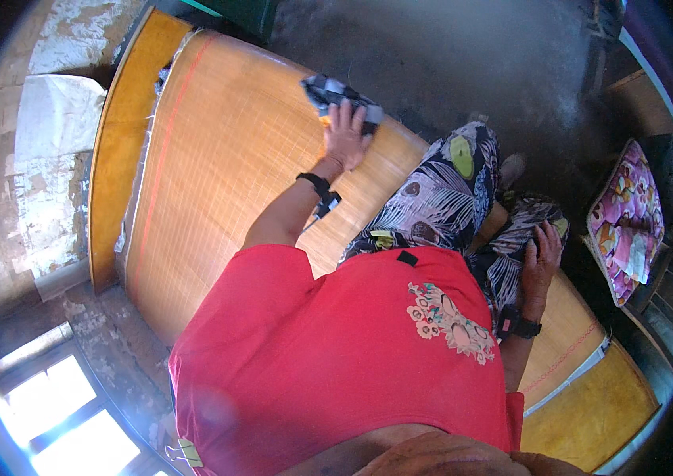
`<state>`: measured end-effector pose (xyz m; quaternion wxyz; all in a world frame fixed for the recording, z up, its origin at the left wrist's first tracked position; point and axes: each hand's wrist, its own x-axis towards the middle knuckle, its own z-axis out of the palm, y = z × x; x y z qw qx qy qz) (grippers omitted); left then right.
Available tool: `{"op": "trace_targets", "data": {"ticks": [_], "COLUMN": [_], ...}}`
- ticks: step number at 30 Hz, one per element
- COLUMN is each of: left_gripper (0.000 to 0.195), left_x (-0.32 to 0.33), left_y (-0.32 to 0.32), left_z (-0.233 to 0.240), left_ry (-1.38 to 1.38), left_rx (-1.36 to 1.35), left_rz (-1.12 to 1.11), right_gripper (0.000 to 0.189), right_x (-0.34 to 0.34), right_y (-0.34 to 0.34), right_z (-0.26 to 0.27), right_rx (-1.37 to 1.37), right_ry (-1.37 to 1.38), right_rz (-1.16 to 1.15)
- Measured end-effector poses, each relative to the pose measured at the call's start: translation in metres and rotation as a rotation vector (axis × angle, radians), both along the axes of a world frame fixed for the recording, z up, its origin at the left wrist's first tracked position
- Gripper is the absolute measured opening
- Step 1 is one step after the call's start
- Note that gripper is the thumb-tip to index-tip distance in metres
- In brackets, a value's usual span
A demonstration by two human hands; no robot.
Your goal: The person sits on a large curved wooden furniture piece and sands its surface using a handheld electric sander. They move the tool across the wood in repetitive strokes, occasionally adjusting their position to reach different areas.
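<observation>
I sit on a woven bamboo sleeping mat spread over a wooden bed. My left hand reaches across the mat, palm down, fingers spread against a dark checked cloth near the mat's far edge. The cloth is slightly blurred, and its underside is hidden. On my knee, over patterned trousers, rests my right hand with nothing in it. Each wrist has a black strap, and a small device is attached at the left one.
Wooden end boards close off the bed's two ends. A chair with a floral cushion stands at the right. Dark floor lies beyond the bed. A peeling wall and a bright window are at the left.
</observation>
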<state>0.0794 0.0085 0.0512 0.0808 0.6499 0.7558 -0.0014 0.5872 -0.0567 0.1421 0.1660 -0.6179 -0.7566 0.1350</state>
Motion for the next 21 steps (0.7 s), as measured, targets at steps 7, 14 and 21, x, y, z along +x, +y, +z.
{"op": "trace_targets", "data": {"ticks": [7,14,21], "left_gripper": [0.076,0.065,0.067], "left_x": [0.016,-0.139,-0.273], "left_y": [-0.022,-0.004,-0.147], "left_z": [0.004,0.002,-0.025], "left_ry": [-0.054,0.087,0.117], "left_rx": [-0.012,0.112,0.088], "left_rz": [-0.323,0.269,0.849], "right_gripper": [0.033,0.032,0.033], "right_x": [0.002,-0.002,-0.004], "right_y": [0.003,0.002,0.004], "right_z": [0.003,0.005,0.001], "right_rx": [-0.006,-0.032,-0.025], "right_ry": [-0.019,-0.022,-0.065], "right_rz": [0.033,0.011,0.018]}}
